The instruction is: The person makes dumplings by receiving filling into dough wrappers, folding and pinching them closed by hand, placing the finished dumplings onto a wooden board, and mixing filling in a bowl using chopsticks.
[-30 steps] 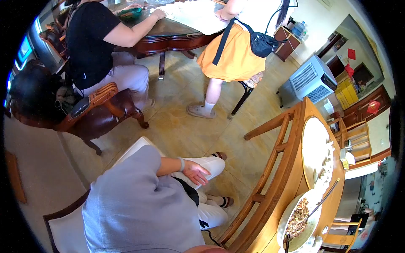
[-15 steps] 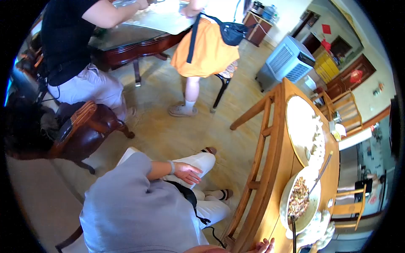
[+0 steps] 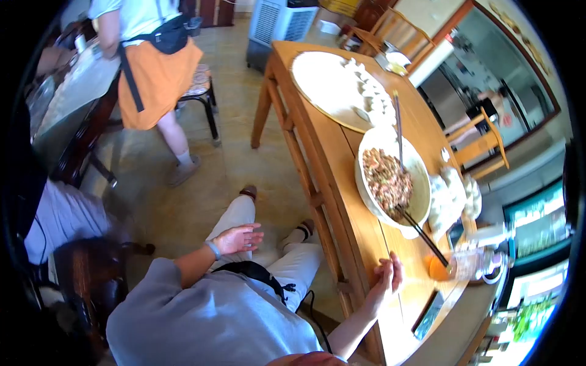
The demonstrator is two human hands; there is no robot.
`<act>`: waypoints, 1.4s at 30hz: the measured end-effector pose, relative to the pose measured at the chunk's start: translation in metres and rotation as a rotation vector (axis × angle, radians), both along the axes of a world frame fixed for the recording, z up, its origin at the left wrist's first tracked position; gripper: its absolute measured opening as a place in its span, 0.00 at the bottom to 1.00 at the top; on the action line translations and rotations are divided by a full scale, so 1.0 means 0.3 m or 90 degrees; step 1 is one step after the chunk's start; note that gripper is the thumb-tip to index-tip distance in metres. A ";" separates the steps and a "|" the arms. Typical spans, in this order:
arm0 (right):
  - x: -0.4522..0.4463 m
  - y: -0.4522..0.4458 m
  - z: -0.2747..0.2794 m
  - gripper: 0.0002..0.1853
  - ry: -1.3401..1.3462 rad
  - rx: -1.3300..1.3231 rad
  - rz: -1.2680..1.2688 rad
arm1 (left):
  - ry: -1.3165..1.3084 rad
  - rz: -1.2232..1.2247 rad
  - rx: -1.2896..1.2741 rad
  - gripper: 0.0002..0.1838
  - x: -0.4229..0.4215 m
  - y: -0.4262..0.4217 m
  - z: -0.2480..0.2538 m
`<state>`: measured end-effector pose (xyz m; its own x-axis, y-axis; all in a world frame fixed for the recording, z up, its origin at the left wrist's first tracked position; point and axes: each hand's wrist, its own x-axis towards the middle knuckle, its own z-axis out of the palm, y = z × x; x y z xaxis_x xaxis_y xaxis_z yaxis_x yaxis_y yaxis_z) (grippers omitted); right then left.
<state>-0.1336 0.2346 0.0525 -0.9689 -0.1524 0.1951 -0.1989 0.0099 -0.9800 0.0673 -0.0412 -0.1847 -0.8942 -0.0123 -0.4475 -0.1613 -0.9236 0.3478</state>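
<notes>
My left hand [image 3: 238, 238], with a band at its wrist, hovers palm up over my lap, fingers stretched out and holding nothing. My right hand [image 3: 387, 277] rests by the edge of the wooden table [image 3: 332, 160], its fingers loosely bent with nothing visible in them. Just beyond it stands a white bowl [image 3: 421, 183] of chopped filling [image 3: 384, 180]. One pair of chopsticks [image 3: 425, 236] leans out of the bowl toward me; another dark stick [image 3: 399, 125] leans out at the far side. Behind the bowl, a round tray [image 3: 320, 82] carries several white dumplings [image 3: 373, 91].
White plastic-wrapped bundles [image 3: 447, 201], a clear jug [image 3: 473, 263] and a phone [image 3: 428, 315] are on the table's right side. A person in an orange skirt [image 3: 152, 82] stands at another table at left. A dark chair [image 3: 91, 287] and an air cooler [image 3: 278, 27] stand on the floor.
My view has swung right, so the table, bowl and tray sit further left. More of my right hand and forearm shows now. My left hand stays over my lap, palm turned up more.
</notes>
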 end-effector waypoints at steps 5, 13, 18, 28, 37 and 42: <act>-0.020 0.006 -0.010 0.13 0.019 0.008 0.001 | 0.033 0.036 0.034 0.23 -0.051 -0.008 0.105; -0.029 0.025 -0.017 0.14 0.001 -0.004 0.037 | 0.275 0.027 0.056 0.27 -0.283 -0.082 0.360; -0.030 0.026 -0.021 0.13 0.012 0.007 0.030 | 0.393 0.062 0.078 0.24 -0.461 -0.132 0.546; -0.021 0.018 -0.013 0.13 0.035 0.007 0.018 | 0.328 0.187 0.122 0.18 -0.731 -0.178 0.711; -0.031 0.020 -0.027 0.12 0.038 0.001 0.004 | 0.390 0.108 0.157 0.18 -0.601 -0.171 0.647; -0.013 0.008 -0.015 0.13 0.022 0.004 -0.012 | 0.166 0.111 0.102 0.18 -0.334 -0.162 0.355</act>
